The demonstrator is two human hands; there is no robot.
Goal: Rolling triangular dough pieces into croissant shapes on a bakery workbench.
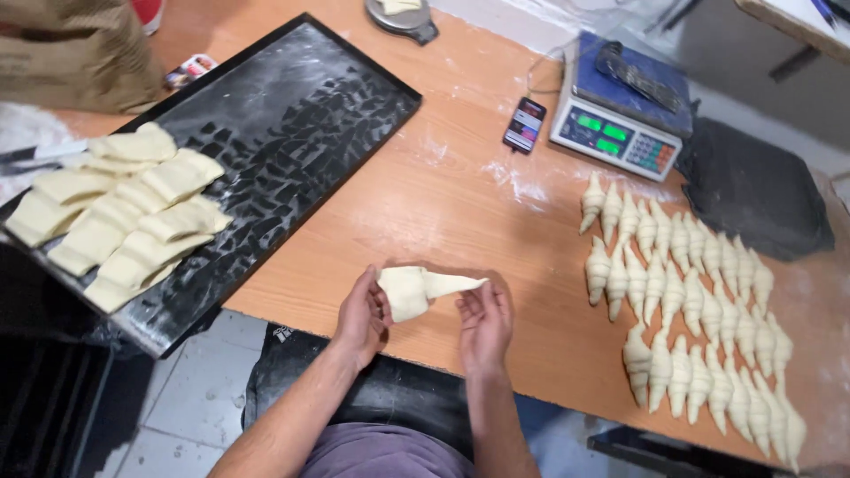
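My left hand (361,316) and my right hand (484,320) hold a pale piece of dough (416,289) just above the near edge of the wooden table (460,204). The dough is partly rolled: its thick rolled end rests against my left fingers, and its thin pointed tip reaches to my right fingertips. Both hands curl around it from either side.
A black floured baking tray (292,124) at the left carries stacked flat dough pieces (124,208). Several rows of rolled croissants (691,301) lie at the right. Behind them stand a digital scale (620,115), a small dark device (524,125) and a dark cloth (753,190). A brown sack (75,53) sits far left.
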